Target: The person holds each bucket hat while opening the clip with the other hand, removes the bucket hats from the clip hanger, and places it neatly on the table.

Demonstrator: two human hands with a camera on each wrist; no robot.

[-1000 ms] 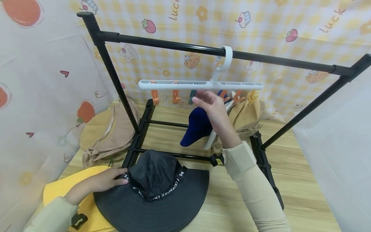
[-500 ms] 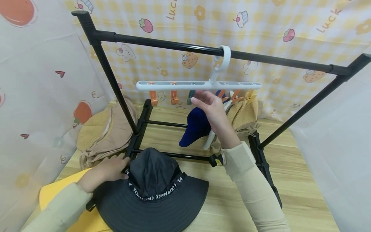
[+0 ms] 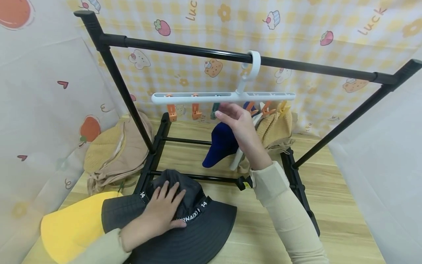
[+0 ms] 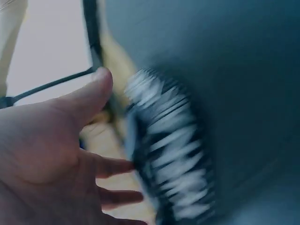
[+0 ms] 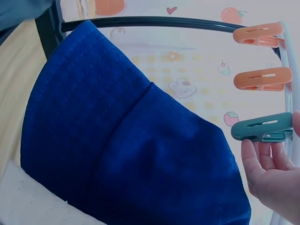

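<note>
A black wide-brimmed hat (image 3: 211, 231) with a lettered band lies on the table, in front of the rack. Fingers spread, my left hand (image 3: 158, 216) is over its crown; the left wrist view is blurred, so firm contact is hard to tell. My right hand (image 3: 242, 128) is raised under the white clip hanger (image 3: 197, 98). Its thumb and fingertips pinch the green clip (image 5: 262, 125), which has no hat in it. Just beside this hand hangs a dark blue cap (image 5: 131, 131), its top partly hidden by the hand in the head view.
A black rack bar (image 3: 184, 48) carries the hanger. Two orange clips (image 5: 262, 78) hang to the left of the green one. More hats, including a tan knitted hat (image 3: 271, 126), hang at right. A beige hat (image 3: 130, 146) and a yellow hat (image 3: 72, 227) lie left.
My left hand has moved from the black hat's left side rightward onto its crown, with fingers spreading. The right hand stays at the green clip.
</note>
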